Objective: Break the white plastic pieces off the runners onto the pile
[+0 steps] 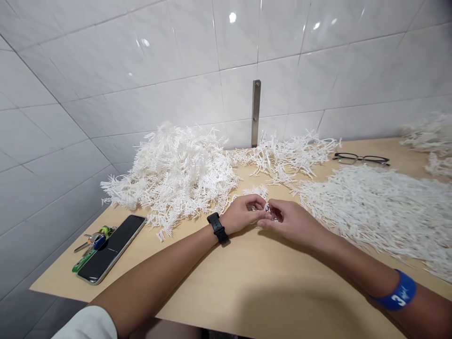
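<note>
My left hand [243,214], with a black watch at its wrist, meets my right hand [294,221] over the middle of the table. Their fingertips are pinched together around a small white strip piece [267,207], mostly hidden by the fingers. Just behind the hands lies a small cluster of white strips [257,190]. A tall heap of thin white branching strips [183,165] rises to the left. Along the right spreads a wide, flatter pile of white strips [381,207], close to my right forearm.
A phone [111,249] and a bunch of keys [92,241] lie at the table's left edge. Looser white strips [289,155] are scattered at the back, near black-framed glasses [362,159]. A metal bar [256,113] is fixed to the tiled wall behind the wooden table [219,292].
</note>
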Tool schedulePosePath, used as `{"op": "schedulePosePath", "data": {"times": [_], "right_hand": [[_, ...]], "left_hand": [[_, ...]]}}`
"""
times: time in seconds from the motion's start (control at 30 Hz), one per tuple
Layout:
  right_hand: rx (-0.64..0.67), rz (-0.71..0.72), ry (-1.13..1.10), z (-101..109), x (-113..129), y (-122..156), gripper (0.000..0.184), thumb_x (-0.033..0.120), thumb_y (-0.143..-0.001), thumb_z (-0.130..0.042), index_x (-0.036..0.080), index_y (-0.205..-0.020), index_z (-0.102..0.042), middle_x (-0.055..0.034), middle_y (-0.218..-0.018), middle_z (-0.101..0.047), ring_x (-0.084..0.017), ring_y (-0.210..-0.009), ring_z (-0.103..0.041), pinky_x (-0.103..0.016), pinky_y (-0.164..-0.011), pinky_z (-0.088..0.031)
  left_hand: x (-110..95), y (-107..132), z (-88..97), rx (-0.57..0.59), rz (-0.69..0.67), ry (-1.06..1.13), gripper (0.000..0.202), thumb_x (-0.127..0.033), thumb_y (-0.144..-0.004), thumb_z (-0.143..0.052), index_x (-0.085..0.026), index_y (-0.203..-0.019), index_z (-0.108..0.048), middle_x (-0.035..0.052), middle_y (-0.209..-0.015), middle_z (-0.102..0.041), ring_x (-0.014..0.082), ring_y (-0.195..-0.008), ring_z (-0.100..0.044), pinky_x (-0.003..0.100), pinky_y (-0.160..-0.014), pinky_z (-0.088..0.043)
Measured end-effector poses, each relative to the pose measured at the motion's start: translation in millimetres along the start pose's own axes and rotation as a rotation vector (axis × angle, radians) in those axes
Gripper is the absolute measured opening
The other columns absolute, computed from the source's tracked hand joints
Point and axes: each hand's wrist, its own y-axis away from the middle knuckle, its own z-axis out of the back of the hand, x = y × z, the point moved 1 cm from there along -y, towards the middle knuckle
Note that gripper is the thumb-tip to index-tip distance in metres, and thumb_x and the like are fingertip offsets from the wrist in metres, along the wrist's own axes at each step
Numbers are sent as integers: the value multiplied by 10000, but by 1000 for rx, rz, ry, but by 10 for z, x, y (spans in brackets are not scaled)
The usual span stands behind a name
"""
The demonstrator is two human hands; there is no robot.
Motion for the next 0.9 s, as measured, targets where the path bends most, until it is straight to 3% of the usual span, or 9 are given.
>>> {"op": "schedulePosePath", "data": {"times": [0.13,0.23,0.43,0.53,0.7,0.9], "right_hand": [[-48,-48,123,-41,64,20,381,536,-790,-637,218,-662,-469,5,-629,-564,-154,-575,-479,-262,-510,-269],[-41,-8,154,-77,17,12,328,484,-863,-571,219,-690,-487,-14,-669,-609,-172,-599,-518,-270,-530,-286],[64,120,50,-54,-110,-11,292,403,-981,-427,210,-974,-645,-91,-960,-719,-257,-865,-637,-314,-695,-387],[106,166,-15,-49,-127,-18,330,412,-998,-399,211,-928,-651,-79,-939,-720,-250,-847,-631,-317,-714,-393],[176,242,-161,-62,-148,-32,417,448,-1003,-362,207,-686,-486,4,-660,-530,-164,-634,-463,-284,-615,-345],[262,239,-342,-57,-129,-16,473,553,-992,-334,218,-660,-361,33,-631,-377,-131,-587,-344,-274,-578,-313]], "left_hand": [[-11,-4,-9,-55,-14,-67,257,-305,-681,-797,-142,-778,-624,8,-775,-640,126,-747,-572,253,-728,-441],[-2,-5,-5,-64,-4,-83,259,-334,-693,-784,-140,-772,-632,10,-756,-629,126,-723,-560,245,-691,-437],[21,-2,19,-52,-53,-181,303,-440,-858,-598,-150,-774,-611,6,-708,-587,125,-664,-503,250,-638,-390],[30,-6,33,1,-62,-202,324,-464,-887,-543,-166,-763,-561,-11,-673,-533,122,-642,-458,249,-620,-359],[22,-24,60,140,-53,-103,452,-612,-860,-521,-173,-752,-508,-13,-685,-485,122,-643,-417,256,-622,-331],[-42,-31,86,234,-18,26,543,-704,-801,-554,-172,-717,-486,-27,-656,-426,108,-613,-351,261,-606,-291]]}}
